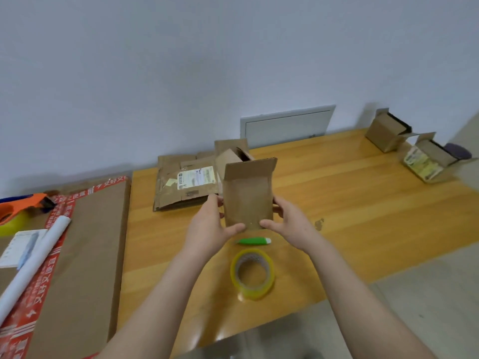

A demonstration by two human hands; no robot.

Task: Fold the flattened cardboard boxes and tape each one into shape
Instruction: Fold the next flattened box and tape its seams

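A small brown cardboard box (pixel 247 195) stands upright above the wooden table (pixel 337 203), its top flaps open. My left hand (pixel 210 226) grips its left side, thumb on the lower front. My right hand (pixel 287 224) grips the right side in the same way. A roll of clear yellowish tape (pixel 252 274) lies on the table just below my hands, with a green cutter (pixel 254 241) between the roll and the box. A stack of flattened boxes (pixel 186 185) with a white label lies behind the held box.
Two folded boxes (pixel 386 133) (pixel 427 159) stand at the table's far right. On the left, a large cardboard sheet (pixel 85 255) with red tape carries an orange tape dispenser (pixel 20 211), a white paper roll (pixel 33 265) and a notepad (pixel 18 247). A wall runs behind.
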